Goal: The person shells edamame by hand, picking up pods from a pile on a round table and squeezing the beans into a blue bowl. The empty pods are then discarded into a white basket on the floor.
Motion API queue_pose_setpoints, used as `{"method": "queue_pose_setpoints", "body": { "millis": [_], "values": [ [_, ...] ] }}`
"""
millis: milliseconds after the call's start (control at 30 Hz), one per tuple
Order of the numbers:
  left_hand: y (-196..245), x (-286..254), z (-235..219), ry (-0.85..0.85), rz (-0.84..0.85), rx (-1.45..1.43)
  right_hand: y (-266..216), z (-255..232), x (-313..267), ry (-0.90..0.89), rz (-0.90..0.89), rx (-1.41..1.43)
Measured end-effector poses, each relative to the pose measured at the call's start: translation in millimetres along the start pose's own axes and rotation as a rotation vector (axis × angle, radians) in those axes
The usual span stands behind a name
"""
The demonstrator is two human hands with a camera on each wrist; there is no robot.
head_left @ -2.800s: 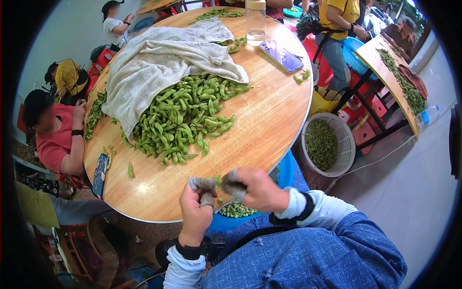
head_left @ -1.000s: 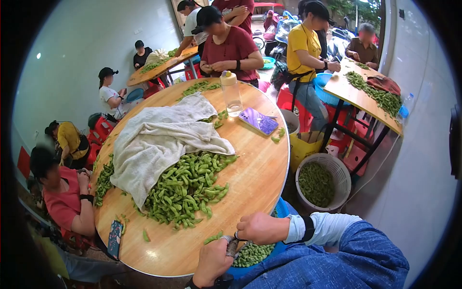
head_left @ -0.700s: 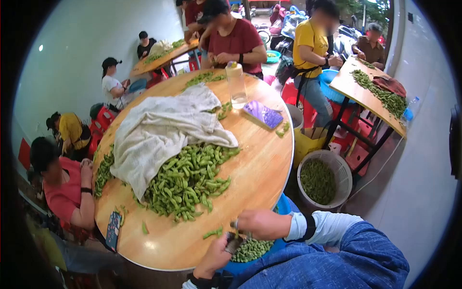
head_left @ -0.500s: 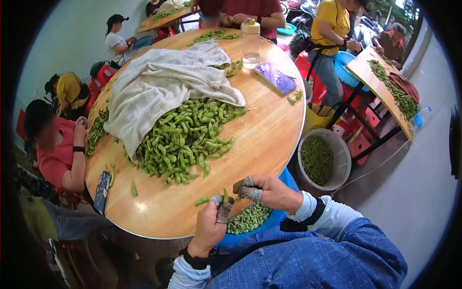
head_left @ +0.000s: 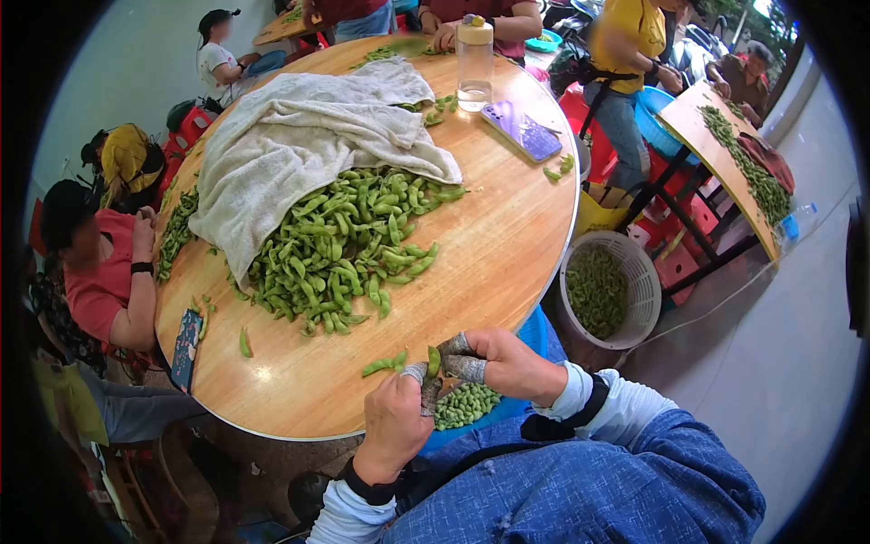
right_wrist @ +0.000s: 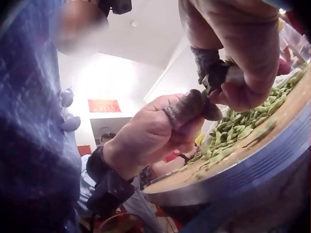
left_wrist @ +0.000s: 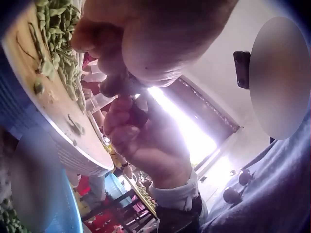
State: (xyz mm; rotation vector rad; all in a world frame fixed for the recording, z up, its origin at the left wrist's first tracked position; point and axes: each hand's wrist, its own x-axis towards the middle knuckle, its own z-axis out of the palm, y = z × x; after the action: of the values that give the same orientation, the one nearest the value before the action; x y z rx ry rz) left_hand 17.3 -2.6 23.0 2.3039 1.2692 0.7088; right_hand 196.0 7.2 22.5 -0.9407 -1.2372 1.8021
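Observation:
A green soybean pod (head_left: pixel 433 361) stands upright between both hands, over the near table edge. My left hand (head_left: pixel 396 415) pinches its lower part with covered fingertips. At its side are my right hand's (head_left: pixel 518 364) thumb and forefinger, in grey finger covers (head_left: pixel 467 367), pinching at the pod. In the right wrist view the covered fingertips of both hands meet, hiding most of the pod. Another pod (head_left: pixel 385 364) lies at the table edge beside the left hand. Below the hands, shelled beans (head_left: pixel 467 405) fill part of a blue basin (head_left: pixel 540 334).
On the round wooden table (head_left: pixel 489 245) lies a heap of pods (head_left: pixel 340 249) under a pale towel (head_left: pixel 299 136). A bottle (head_left: pixel 474 68), a purple phone (head_left: pixel 523 130) and a patterned phone (head_left: pixel 186 349) are on it too. A white basket (head_left: pixel 651 304) stands right. Several people sit or stand around.
Half a second ago the right hand was apart from the pod in the left hand; now its fingertips have come left to it. The head view has tilted between frames.

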Motion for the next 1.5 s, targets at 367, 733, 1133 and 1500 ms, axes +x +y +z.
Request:
{"method": "queue_pose_setpoints", "body": {
  "millis": [367, 733, 1133, 1500],
  "values": [
    [-1.6, 1.5, 0.9, 0.032, 0.106, 0.256, 6.5, -1.8, 0.4, -0.024, -0.040, -0.018],
    [-8.4, -3.2, 7.1, 0.053, 0.179, 0.265, 14.0, 3.1, 4.7, 0.042, 0.065, 0.020],
    [-10.5, -2.7, 11.0, 0.046, -0.239, -0.782, 15.2, 3.7, 6.1, 0.020, -0.049, 0.079],
    [-12.8, -4.1, 10.4, -0.015, -0.460, -1.277, 19.0, -7.3, 8.5, -0.192, -0.207, -0.056]
  ]
}}
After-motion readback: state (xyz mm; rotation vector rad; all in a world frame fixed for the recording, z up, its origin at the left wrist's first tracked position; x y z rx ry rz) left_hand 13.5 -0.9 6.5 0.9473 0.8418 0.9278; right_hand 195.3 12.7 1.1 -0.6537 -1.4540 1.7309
